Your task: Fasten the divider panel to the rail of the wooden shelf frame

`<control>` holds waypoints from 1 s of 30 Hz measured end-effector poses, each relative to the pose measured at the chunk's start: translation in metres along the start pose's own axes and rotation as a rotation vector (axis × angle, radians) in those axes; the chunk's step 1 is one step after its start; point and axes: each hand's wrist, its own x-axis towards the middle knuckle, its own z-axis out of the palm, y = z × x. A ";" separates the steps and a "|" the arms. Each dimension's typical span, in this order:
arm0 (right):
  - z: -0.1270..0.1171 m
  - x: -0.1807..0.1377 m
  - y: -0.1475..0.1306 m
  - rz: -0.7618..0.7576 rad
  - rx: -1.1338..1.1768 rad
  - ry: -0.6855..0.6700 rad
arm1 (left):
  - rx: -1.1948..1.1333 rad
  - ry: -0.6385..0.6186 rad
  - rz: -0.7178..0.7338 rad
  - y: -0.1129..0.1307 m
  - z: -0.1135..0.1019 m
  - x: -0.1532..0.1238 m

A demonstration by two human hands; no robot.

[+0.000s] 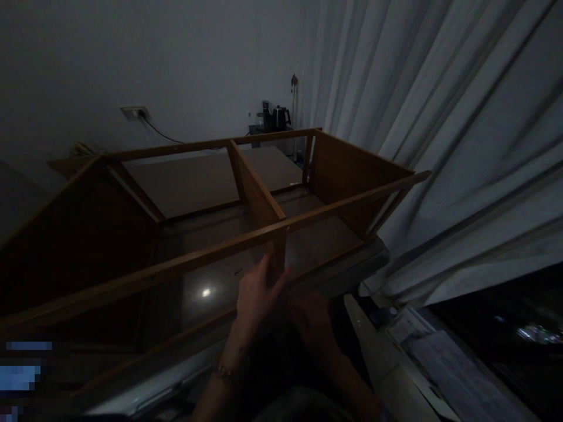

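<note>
A large brown wooden furniture frame (211, 251) stretches across the view, with solid end panels and a middle divider (259, 190). My left hand (255, 293) is closed around the middle upright (280, 249) just below the near top rail, thumb on its right side. A bracelet circles that wrist. My right hand (312, 316) is lower and to the right, below the frame's near edge. It is dark and smeared, so whether its fingers hold anything cannot be made out.
White curtains (373, 88) hang along the right side. A black kettle (280, 118) stands on a small stand at the back. A wall socket (135, 112) has a cord plugged in. Papers (457, 369) lie at lower right. The room is dim.
</note>
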 end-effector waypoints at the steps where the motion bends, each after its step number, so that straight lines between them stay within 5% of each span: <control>1: -0.002 0.001 0.002 -0.039 -0.019 -0.016 | 0.000 0.003 0.002 0.000 0.000 0.000; 8: -0.015 0.006 0.020 -0.260 -0.050 -0.181 | -0.015 0.002 -0.002 -0.001 0.001 0.000; 17: -0.008 0.010 0.012 -0.269 -0.013 -0.149 | -0.015 -0.012 -0.001 0.000 0.000 0.000; 20: -0.003 0.009 0.008 -0.173 0.102 -0.102 | -0.011 -0.028 -0.008 0.000 -0.001 0.000; 24: 0.001 0.006 0.000 0.164 0.304 0.031 | -0.020 -0.031 -0.024 0.000 -0.001 0.000; 30: -0.001 -0.001 -0.012 0.508 0.622 0.006 | -0.029 -0.027 -0.006 0.000 -0.001 0.001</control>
